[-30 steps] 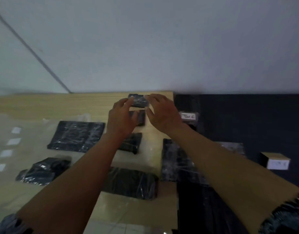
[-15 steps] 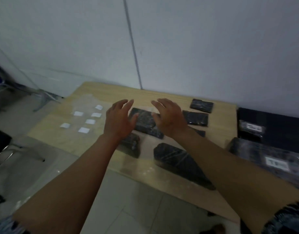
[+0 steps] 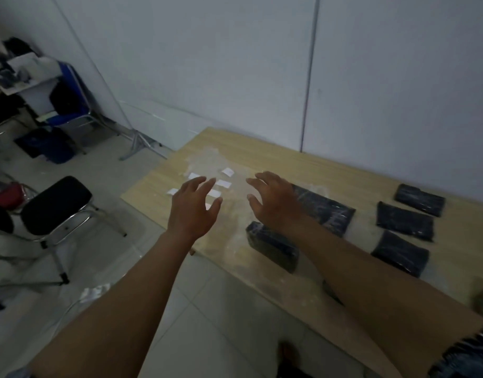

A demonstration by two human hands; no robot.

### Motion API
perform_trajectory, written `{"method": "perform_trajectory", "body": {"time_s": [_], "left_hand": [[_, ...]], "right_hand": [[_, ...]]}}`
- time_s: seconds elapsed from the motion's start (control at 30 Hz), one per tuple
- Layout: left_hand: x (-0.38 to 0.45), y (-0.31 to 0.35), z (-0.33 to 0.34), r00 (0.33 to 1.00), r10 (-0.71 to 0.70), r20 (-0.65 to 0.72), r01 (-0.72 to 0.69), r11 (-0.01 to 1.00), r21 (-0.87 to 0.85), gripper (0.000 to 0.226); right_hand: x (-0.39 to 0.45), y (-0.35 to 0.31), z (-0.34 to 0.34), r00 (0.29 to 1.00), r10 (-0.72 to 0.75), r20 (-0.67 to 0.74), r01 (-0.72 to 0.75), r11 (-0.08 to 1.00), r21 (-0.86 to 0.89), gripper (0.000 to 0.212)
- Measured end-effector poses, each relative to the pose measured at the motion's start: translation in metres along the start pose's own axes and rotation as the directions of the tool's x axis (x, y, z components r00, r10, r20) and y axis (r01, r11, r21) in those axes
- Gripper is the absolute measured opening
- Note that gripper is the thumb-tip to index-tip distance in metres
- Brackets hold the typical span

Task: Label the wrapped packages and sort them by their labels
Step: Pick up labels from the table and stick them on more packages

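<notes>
Swinging left from the wrapped packages [image 3: 323, 211], we are reaching both hands, left hand [image 3: 192, 211] and right hand [image 3: 273, 203], fingers spread and holding nothing, over white labels [image 3: 224, 183] lying on the tabletop [image 3: 262, 156].

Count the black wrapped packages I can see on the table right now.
5 wrapped packages: one behind the right hand at, one beneath that wrist near the table edge, and three at right: far, middle, near. The forearm may hide more.
</notes>
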State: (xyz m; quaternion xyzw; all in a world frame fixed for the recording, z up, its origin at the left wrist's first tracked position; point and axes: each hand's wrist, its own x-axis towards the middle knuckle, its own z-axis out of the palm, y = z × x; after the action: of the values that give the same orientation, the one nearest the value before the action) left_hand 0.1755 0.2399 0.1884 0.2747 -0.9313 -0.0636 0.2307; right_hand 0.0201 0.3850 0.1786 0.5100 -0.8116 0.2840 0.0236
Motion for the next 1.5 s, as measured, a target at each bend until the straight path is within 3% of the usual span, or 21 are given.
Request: {"method": "perform_trajectory", "body": {"time_s": [0.5,0.77,0.9,1.07,1.5], "left_hand": [[0.068,-0.121,0.072,0.973,-0.063,0.22,0.064,0.998,0.003,0.047],[0.079,-0.173,0.112,0.936,0.021,0.352,-0.002,0.999,-0.053,0.041],[0.079,-0.211,0.135,0.879,0.116,0.463,-0.078,0.992,-0.099,0.04],[0.096,-0.252,0.16,0.807,0.242,0.539,-0.164,0.968,-0.189,0.042],[0.101,-0.293,0.203,0.66,0.516,0.546,-0.4,0.857,-0.326,0.053]], "right_hand": [[0.123,0.004,0.113,0.951,0.076,0.3,-0.095,0.994,0.049,0.044],[0.142,-0.005,0.168,0.888,0.186,0.42,-0.214,0.977,0.021,0.043],[0.143,-0.008,0.203,0.829,0.296,0.475,-0.321,0.946,-0.029,0.044],[0.144,-0.024,0.241,0.8,0.409,0.438,-0.432,0.901,-0.053,0.042],[0.116,-0.045,0.32,0.796,0.503,0.337,-0.472,0.864,-0.174,0.051]]}}
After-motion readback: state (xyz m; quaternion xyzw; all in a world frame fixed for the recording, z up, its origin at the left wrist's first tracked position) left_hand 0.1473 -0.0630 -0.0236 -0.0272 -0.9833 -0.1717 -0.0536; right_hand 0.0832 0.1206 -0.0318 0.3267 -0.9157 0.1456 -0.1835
